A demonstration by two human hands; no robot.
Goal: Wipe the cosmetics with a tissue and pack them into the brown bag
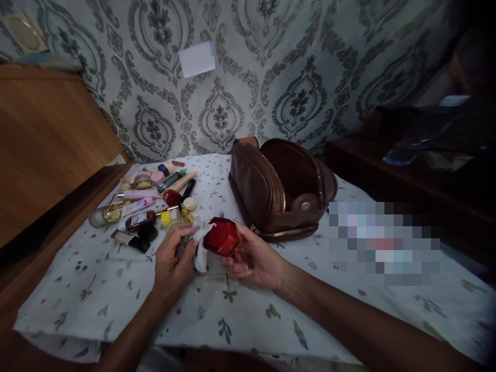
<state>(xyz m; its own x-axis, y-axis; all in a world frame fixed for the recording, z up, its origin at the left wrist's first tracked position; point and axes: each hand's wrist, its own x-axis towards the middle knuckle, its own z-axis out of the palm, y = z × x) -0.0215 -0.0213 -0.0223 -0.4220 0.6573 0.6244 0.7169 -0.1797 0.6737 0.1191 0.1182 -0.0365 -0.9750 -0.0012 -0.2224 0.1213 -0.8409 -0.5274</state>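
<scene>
Patterned wallpaper behind a cloth-covered table [96, 294], red bottle [221, 236] above it, cradled in curled fingers of the right hand [253, 261], left hand [172, 261] fingers pinching a white tissue [200, 250] against its side, open brown bag [271, 191] just behind.

Dim, dark right side, warped edges

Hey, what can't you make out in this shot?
Head view:
- pixelated patch: blur hides whatever lies there.
- cosmetics: labels too small and dim.
- brown bag: inside too dark.
- red bottle: partly covered by white cloth and left hand; right hand hides its underside.
</scene>
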